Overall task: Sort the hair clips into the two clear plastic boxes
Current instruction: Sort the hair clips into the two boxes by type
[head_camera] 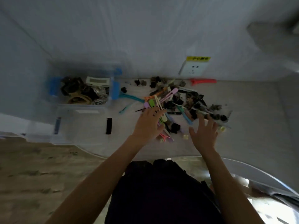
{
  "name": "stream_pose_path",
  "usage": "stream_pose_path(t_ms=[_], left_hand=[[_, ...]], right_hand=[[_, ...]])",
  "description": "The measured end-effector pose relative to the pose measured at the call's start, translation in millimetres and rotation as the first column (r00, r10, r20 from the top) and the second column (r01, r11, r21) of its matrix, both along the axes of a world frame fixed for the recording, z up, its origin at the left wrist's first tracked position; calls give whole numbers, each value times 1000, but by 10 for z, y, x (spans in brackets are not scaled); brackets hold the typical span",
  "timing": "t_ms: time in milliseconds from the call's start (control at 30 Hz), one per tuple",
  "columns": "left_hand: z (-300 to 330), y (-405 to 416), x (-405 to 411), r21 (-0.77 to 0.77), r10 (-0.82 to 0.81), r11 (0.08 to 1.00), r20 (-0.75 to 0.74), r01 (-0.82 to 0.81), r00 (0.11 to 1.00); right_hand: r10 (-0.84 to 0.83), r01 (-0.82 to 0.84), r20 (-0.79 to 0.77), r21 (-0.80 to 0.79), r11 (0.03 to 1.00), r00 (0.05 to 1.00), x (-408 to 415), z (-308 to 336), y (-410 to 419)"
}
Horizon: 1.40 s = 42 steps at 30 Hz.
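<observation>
A pile of hair clips [176,101] lies spread on the pale table, long coloured ones at the left and dark claw clips at the right. My left hand [149,123] reaches over the near left part of the pile, fingers extended onto the coloured clips. My right hand [204,135] hovers at the pile's near right side, fingers spread and holding nothing. At the far left stands a clear box with blue latches [113,92], filled with dark clips and hair ties. In front of it a second clear box [64,126] holds a black clip [108,126].
A red clip [203,81] lies apart at the back by the wall, below a white wall socket [195,67]. A teal clip [129,97] sits between the boxes and the pile. The table's near edge runs just in front of my hands, and wood floor shows at the left.
</observation>
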<state>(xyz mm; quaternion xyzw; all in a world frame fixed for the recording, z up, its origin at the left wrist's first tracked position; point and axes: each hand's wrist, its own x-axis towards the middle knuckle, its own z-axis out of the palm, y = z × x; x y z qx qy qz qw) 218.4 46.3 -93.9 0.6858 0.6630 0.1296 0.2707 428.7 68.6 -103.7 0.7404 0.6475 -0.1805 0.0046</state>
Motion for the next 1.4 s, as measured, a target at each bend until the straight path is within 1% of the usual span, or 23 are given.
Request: stream_pose_path(t_ms=[67,100,167,267,333,367,433,467,500,567,600,733,767,833,933,1000,1067,1133,1200,1233,1300,1333,1400], left_hand=[[-113,32,102,-25,-5,1000,-148,2,989],[-157,49,163,-27,8,1000,-192,-14,981],[-216,48,166,5,59,998,-204,-60,977],[-241,81,223,63,147,988,-107,-141,983],[-234,80,255,81,249,966,-41,-245,968],[-232,79,287,71,325,944,-27,-322,945],[-222,109,332,9,496,868,-30,-496,868],[-202,146,344,-29,560,828,-28,-560,828],[-188,194,368,-63,605,794,-21,-605,796],[-139,273,425,-126,644,758,-6,-640,765],[-132,303,445,-152,657,745,5,-649,753],[-138,330,493,-243,720,689,123,-683,683],[-143,325,484,-250,733,677,146,-692,664],[-118,309,442,-260,759,649,149,-715,634],[-53,251,333,-270,754,650,113,-710,647],[-9,185,266,-277,743,664,135,-695,656],[25,123,206,-258,733,679,190,-687,653],[58,83,96,-198,705,710,217,-676,676],[48,70,-46,-124,674,739,152,-662,723],[23,57,-105,-97,658,753,101,-651,746],[-40,67,-189,-75,617,786,40,-614,786],[-66,83,-184,-68,600,799,32,-597,799],[-115,131,-158,-56,575,818,36,-573,817]], right_hand=[[-48,48,11,-27,998,999,168,-46,98],[-64,64,5,-46,997,998,263,-60,170],[-39,38,-20,-69,997,999,314,-63,302],[84,-88,-117,-28,996,990,333,-56,480],[136,-139,-121,-19,990,983,280,-45,520],[156,-157,-79,-2,988,985,258,-40,509],[239,-238,1,107,965,971,206,-14,483],[298,-291,-24,165,943,954,160,8,468],[379,-358,-95,187,915,920,110,17,470],[494,-483,-254,109,869,832,-44,39,476],[515,-518,-293,74,852,805,-139,42,494],[558,-570,-328,67,819,762,-451,2,594],[549,-567,-332,49,822,767,-495,-11,623],[534,-551,-273,18,834,800,-549,-12,692],[527,-533,-147,-6,846,837,-628,42,765],[508,-515,-117,-44,856,854,-703,44,793],[487,-499,-134,-76,863,863,-741,29,807],[434,-465,-241,-86,881,868,-742,39,805],[390,-430,-372,-29,902,842,-688,128,820],[415,-431,-387,50,901,824,-647,183,843],[531,-482,-312,226,847,788,-611,273,980],[577,-519,-269,258,815,771,-603,287,1080],[651,-612,-183,228,757,737,-631,210,1292]])
